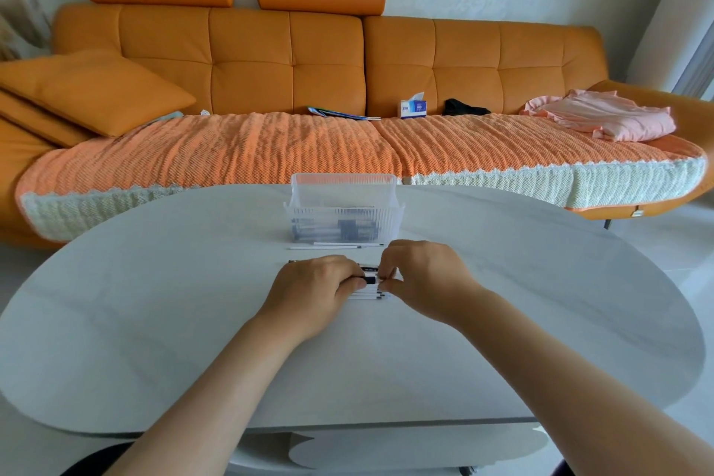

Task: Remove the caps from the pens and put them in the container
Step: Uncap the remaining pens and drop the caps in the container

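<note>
A clear ribbed plastic container (344, 222) stands at the table's far middle, with dark pen parts inside it. My left hand (313, 290) grips a pen (369, 279) by its barrel. My right hand (421, 274) pinches the pen's black end; whether that is the cap I cannot tell. Under both hands lie several white pens (371, 296) side by side. Two thin white pens (336, 245) lie just in front of the container.
The white oval table (154, 301) carries everything. Behind it runs an orange sofa (247, 62) with a knitted cover, a tissue box (413, 107), a pink cloth (602, 116) and cushions. The table's near edge is close to my body.
</note>
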Demonstrator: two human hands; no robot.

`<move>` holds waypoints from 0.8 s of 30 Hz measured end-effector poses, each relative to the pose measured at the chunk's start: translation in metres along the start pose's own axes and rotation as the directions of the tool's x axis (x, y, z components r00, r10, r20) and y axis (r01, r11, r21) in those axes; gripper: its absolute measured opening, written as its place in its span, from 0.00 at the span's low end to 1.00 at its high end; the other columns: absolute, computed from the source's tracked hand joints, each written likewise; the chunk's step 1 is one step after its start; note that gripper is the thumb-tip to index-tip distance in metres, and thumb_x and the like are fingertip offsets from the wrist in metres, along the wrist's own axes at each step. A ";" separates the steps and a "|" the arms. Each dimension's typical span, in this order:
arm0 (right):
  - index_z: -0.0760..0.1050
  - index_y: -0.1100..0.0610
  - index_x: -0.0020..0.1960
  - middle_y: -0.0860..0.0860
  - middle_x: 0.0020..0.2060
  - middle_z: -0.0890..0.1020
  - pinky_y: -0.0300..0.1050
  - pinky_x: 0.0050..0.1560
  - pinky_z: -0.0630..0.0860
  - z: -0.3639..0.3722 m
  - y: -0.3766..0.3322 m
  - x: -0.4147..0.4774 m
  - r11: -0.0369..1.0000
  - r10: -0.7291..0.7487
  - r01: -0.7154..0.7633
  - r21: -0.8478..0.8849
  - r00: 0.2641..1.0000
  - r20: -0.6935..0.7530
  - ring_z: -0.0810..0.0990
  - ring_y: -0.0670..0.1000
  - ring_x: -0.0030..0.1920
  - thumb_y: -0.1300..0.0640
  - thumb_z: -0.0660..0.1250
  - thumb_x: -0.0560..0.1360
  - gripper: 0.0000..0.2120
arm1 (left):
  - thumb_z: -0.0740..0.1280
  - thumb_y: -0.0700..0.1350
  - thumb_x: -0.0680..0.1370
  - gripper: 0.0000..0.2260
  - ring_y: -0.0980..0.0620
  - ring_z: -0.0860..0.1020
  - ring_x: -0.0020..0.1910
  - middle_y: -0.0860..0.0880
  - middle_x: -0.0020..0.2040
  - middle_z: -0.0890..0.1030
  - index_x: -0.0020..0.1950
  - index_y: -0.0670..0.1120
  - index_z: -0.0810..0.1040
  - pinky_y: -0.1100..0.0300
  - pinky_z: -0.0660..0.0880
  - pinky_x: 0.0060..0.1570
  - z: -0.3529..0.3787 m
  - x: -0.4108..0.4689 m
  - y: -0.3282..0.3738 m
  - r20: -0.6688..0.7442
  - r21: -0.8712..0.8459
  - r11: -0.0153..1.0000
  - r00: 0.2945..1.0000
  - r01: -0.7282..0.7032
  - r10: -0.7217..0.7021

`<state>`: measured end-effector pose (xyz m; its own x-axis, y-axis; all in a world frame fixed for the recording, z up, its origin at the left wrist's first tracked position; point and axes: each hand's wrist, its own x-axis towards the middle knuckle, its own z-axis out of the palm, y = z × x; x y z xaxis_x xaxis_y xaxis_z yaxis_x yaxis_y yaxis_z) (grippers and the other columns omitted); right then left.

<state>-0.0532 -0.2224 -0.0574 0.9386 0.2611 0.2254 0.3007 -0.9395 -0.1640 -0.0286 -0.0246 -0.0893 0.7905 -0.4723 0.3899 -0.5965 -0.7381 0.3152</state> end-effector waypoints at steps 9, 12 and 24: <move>0.81 0.47 0.54 0.42 0.52 0.79 0.45 0.47 0.74 0.000 0.001 -0.001 0.999 -0.029 0.024 0.049 0.993 0.111 0.78 0.48 0.50 0.46 0.60 0.81 0.12 | 0.58 0.55 0.81 0.12 0.54 0.78 0.47 0.57 0.49 0.80 0.52 0.53 0.79 0.58 0.70 0.42 -0.003 0.002 -0.003 0.073 0.049 0.999 0.997 0.024 -0.028; 0.80 0.45 0.49 0.42 0.49 0.79 0.41 0.41 0.70 -0.002 0.000 -0.001 1.000 -0.003 0.001 0.028 0.998 0.063 0.74 0.45 0.44 0.46 0.67 0.77 0.05 | 0.61 0.59 0.79 0.10 0.56 0.77 0.45 0.58 0.46 0.80 0.53 0.56 0.76 0.59 0.70 0.40 -0.005 0.000 0.000 0.084 0.030 0.999 0.996 0.026 -0.029; 0.76 0.46 0.47 0.42 0.46 0.79 0.40 0.38 0.68 -0.001 0.001 -0.004 0.996 -0.043 0.039 0.081 0.998 0.043 0.75 0.46 0.42 0.45 0.65 0.77 0.05 | 0.62 0.60 0.78 0.09 0.57 0.76 0.41 0.59 0.42 0.78 0.52 0.57 0.75 0.59 0.71 0.39 -0.007 -0.001 0.001 0.066 -0.003 1.000 0.998 0.023 -0.022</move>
<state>-0.0567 -0.2247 -0.0572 0.9313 0.3107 0.1903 0.3502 -0.9075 -0.2321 -0.0311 -0.0216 -0.0836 0.8111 -0.4862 0.3251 -0.5788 -0.7472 0.3266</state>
